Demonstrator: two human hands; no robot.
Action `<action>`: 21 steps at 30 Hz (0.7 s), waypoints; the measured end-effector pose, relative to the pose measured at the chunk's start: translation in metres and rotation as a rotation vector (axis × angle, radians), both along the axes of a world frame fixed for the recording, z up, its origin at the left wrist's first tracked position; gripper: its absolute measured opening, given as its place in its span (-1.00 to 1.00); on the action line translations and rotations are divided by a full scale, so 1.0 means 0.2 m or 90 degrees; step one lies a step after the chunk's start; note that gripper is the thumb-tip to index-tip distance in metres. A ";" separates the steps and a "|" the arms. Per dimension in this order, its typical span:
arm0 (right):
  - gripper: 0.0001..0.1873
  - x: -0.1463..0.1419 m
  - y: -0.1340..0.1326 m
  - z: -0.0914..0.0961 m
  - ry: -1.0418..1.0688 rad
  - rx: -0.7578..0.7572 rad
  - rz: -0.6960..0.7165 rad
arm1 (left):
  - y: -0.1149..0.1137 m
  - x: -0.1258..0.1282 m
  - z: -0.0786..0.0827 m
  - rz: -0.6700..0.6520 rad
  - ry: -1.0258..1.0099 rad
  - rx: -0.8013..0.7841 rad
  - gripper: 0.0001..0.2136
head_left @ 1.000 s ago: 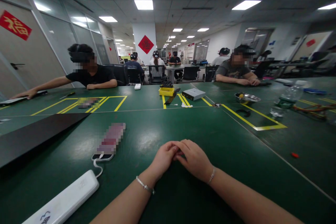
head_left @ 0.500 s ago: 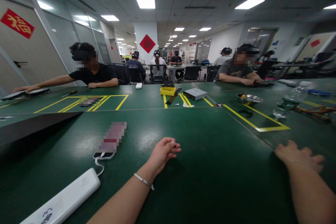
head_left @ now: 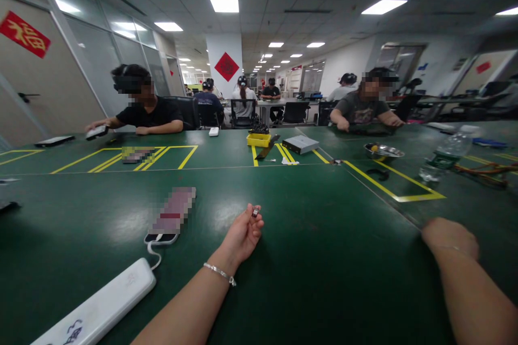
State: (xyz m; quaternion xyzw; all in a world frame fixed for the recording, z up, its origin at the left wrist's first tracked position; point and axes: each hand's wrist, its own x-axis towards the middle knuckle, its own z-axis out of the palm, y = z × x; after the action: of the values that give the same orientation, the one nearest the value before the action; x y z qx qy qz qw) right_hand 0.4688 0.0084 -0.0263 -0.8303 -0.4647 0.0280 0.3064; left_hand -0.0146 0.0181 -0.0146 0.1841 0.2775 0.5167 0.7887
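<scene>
My left hand (head_left: 244,234), a silver bracelet on its wrist, is raised above the green table (head_left: 307,259). Thumb and fingers pinch a tiny metallic piece (head_left: 255,213) with a pale square face; its kind is too small to name. Far to the right, my right hand (head_left: 451,237) is curled into a fist near the table seam, its back toward me and slightly blurred. Whatever its fingers enclose, if anything, is hidden. A phone (head_left: 172,213) lies left of my left hand, joined by a white cable to a long white power bank (head_left: 99,302).
A plastic bottle (head_left: 447,153), a metal bowl (head_left: 382,152) and loose wires (head_left: 481,172) are at the right. Farther back are a yellow tray (head_left: 258,140) and a grey box (head_left: 300,144). Two co-workers (head_left: 148,110) sit across; one holds a white device (head_left: 97,132).
My left hand has turned and shifted slightly left, showing the tiny piece. My right hand's fingers have curled from spread. The dark panel at the left has almost left view. A co-worker lifted a device.
</scene>
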 end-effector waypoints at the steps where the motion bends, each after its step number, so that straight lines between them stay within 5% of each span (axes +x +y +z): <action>1: -0.92 -0.07 0.01 0.04 0.039 -0.025 -0.038 | 0.00 0.00 0.00 -0.002 -0.004 -0.004 -0.81; 4: -0.90 -0.36 0.06 0.13 0.221 -0.005 -0.028 | 0.00 0.01 0.00 -0.017 -0.012 -0.003 -0.80; 12: -0.89 -1.12 0.17 0.14 0.935 -0.016 0.391 | -0.01 0.02 0.00 -0.031 0.059 0.046 -0.89; 17: -0.81 -1.45 0.17 0.13 1.029 -0.019 0.458 | -0.02 0.02 0.00 -0.057 0.075 0.069 -0.86; 21: -0.82 -1.57 0.13 0.10 1.069 -0.039 0.506 | -0.02 0.02 0.00 -0.037 0.091 0.085 -0.88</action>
State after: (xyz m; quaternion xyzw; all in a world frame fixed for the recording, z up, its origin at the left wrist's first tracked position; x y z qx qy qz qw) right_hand 0.1556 0.0343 -0.0071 -0.3254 -0.3402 0.7351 0.4878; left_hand -0.0110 0.0150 -0.0155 0.2808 0.2929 0.4961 0.7676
